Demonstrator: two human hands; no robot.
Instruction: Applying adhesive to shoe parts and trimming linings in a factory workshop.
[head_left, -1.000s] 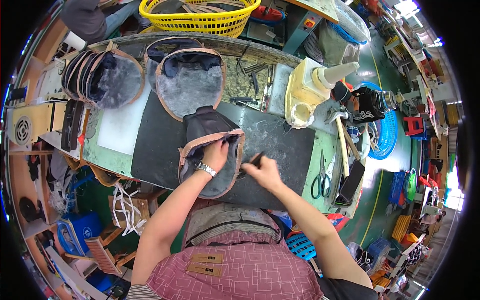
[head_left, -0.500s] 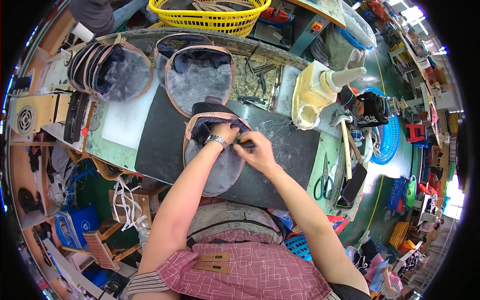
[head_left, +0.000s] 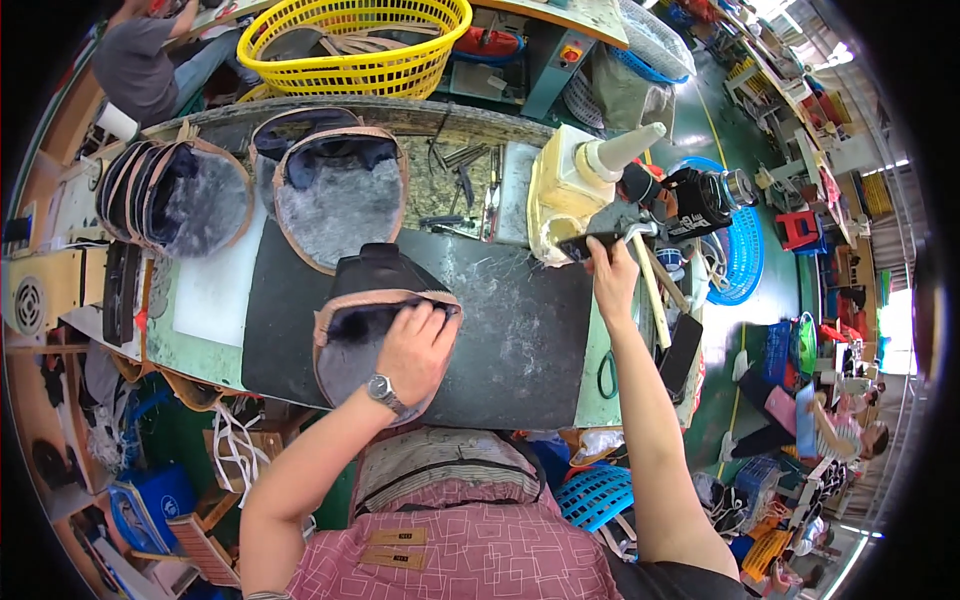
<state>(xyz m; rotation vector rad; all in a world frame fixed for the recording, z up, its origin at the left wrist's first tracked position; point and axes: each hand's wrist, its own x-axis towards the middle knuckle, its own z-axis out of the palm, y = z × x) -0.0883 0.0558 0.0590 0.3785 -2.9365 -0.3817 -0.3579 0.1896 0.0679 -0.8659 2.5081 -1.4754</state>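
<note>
A fur-lined slipper [head_left: 345, 365] with a dark upper and pinkish-tan edging lies on the black mat [head_left: 520, 330], close to my body. My left hand [head_left: 415, 350], with a watch on its wrist, grips the slipper's edging at the right side; its fingers curl over the opening and the thumb is hidden. Farther right, my right hand [head_left: 613, 270] is closed round a short dark tool [head_left: 574, 247]. The tool's far end is at the low, open spout of a yellowish plastic container [head_left: 570, 185] with a pale cone on top; its tip cannot be made out.
More fur-lined slippers [head_left: 340, 205] stand behind, with a row of them [head_left: 205, 200] at left. A hammer [head_left: 652, 300], a black flat object [head_left: 682, 352] and green-handled scissors [head_left: 607, 375] lie at right. Beyond the bench are a yellow basket [head_left: 350, 70] and a seated person [head_left: 140, 65].
My right hand has moved from the slipper's opening rightward to the container, carrying the dark tool. My left hand has come out of the opening onto its right edge. The view has shifted.
</note>
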